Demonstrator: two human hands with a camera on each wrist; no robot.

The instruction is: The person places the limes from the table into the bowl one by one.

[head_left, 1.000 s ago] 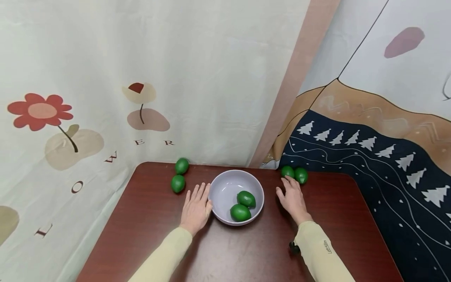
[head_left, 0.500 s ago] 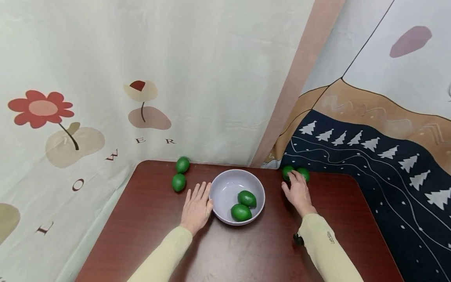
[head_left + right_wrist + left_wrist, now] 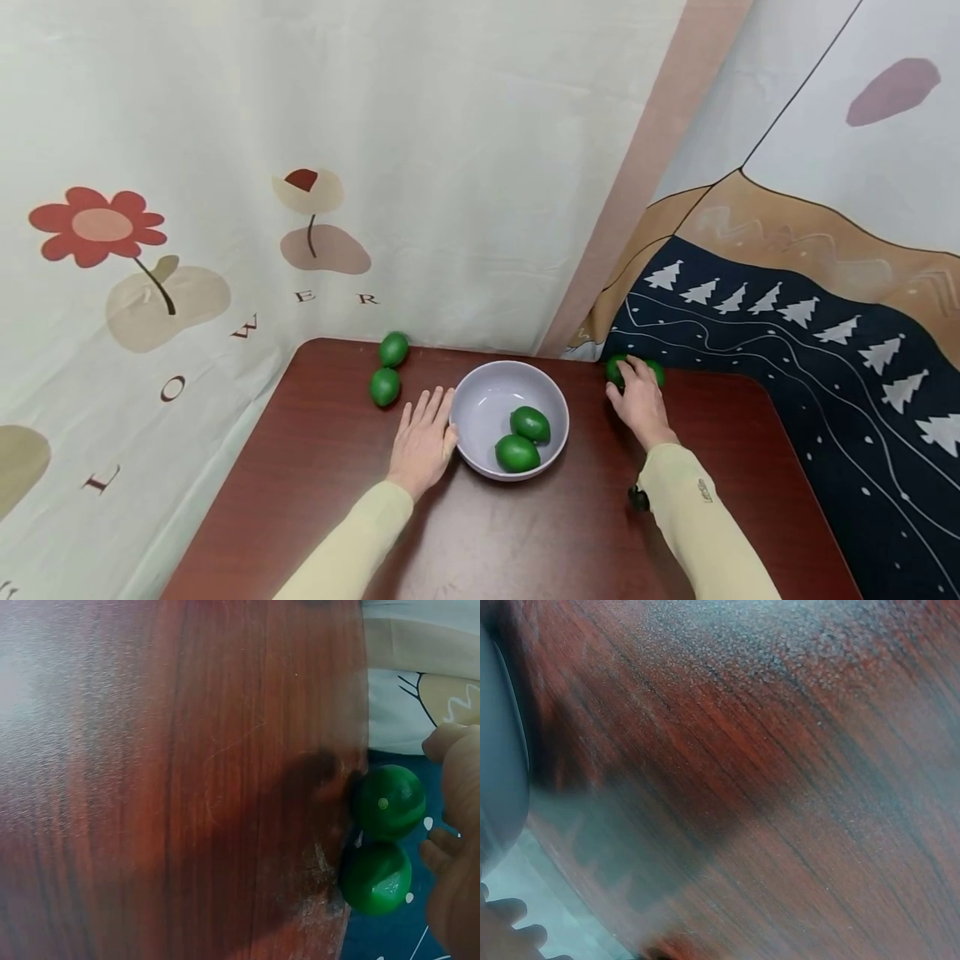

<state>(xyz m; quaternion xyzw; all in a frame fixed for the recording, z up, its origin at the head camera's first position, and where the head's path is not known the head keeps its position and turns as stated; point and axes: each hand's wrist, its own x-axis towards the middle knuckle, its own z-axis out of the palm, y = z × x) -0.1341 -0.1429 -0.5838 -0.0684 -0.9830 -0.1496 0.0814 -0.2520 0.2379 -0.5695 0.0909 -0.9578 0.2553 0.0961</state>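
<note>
A pale lilac bowl [image 3: 474,417] stands mid-table with two limes inside, one lime [image 3: 530,424] behind the other lime [image 3: 517,453]. My left hand [image 3: 422,442] lies along the bowl's left side, fingers straight, thumb at the rim. At the back right edge, my right hand [image 3: 640,403] reaches over a pair of limes, its fingers spread and slightly bent above the left lime [image 3: 615,368]. It partly covers the right lime [image 3: 657,372]. In the right wrist view the hand's fingers [image 3: 450,769] are beside both limes [image 3: 388,802], with no grip visible.
Two more limes stand at the back left, a rear lime [image 3: 393,349] and a front lime [image 3: 385,387]. A pale printed curtain [image 3: 450,208] hangs right behind the dark red table [image 3: 510,542]. Dark tree-printed fabric [image 3: 817,417] hangs along the right side.
My right hand has moved forward and slightly right, over the pair of limes at the back right. The left hand stays by the bowl. The head view has shifted slightly.
</note>
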